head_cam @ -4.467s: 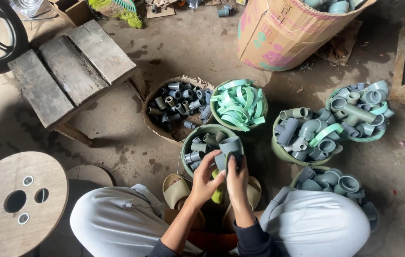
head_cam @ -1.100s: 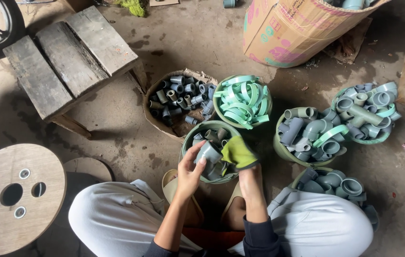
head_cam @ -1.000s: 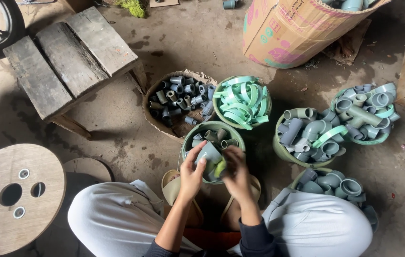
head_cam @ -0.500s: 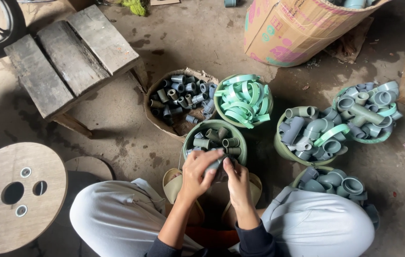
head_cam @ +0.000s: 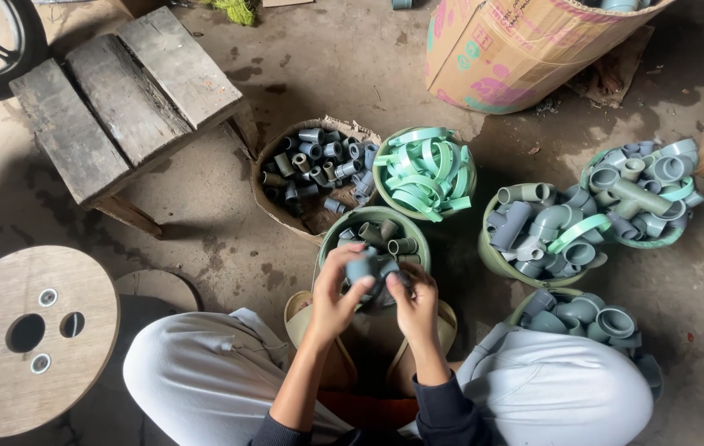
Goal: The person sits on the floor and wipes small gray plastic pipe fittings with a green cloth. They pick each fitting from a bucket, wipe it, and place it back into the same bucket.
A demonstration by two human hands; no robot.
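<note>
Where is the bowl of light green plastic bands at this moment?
In the head view, the bowl of light green bands stands on the floor just right of centre, between the box of small grey fittings and a bowl of larger grey fittings.

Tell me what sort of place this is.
Probably an informal workshop floor where plastic plumbing parts are sorted. Green bowls of grey pipe fittings stand on a stained concrete floor, beside a rough wooden bench and a round wooden cable-spool disc. Both hands work a grey fitting.
</note>
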